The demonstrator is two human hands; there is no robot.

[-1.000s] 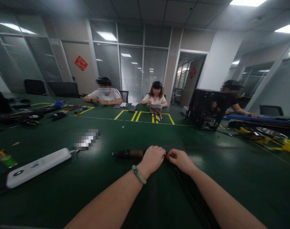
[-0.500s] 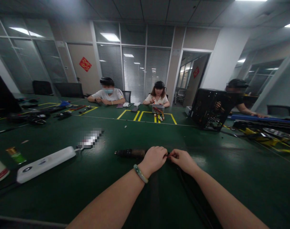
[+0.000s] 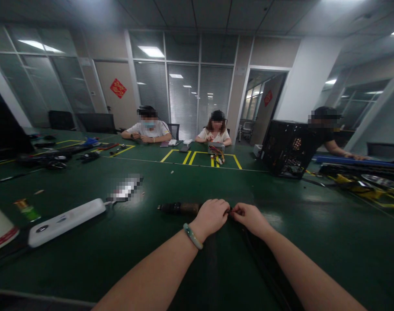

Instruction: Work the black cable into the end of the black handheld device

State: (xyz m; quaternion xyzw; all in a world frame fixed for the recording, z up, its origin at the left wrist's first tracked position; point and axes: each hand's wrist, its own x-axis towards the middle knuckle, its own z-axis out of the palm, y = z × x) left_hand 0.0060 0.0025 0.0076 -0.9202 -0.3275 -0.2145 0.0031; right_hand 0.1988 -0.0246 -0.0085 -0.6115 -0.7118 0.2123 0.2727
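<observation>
A long dark tool that looks like an electric screwdriver [image 3: 182, 208] lies across the green table, its narrow black nose with a small metal tip to the left. Wrapped over its right end is my left hand [image 3: 213, 214], closed, with a green bangle at the wrist. My right hand [image 3: 248, 219] pinches close beside it, fingertips together at the tool's tail end, where a black cable [image 3: 264, 270] runs down toward the table's near edge. The join between tool and cable is mostly covered by my fingers.
On the left are a white power strip [image 3: 68, 221], a small green bottle [image 3: 28, 210], a white cup [image 3: 0, 229] and a blurred phone-like thing [image 3: 127, 188]. A black computer case [image 3: 286, 149] stands back right. Three other people work around the table.
The view has shifted slightly, moving everything a little to the right. Both hands keep nearly the same place at the tool's end.
</observation>
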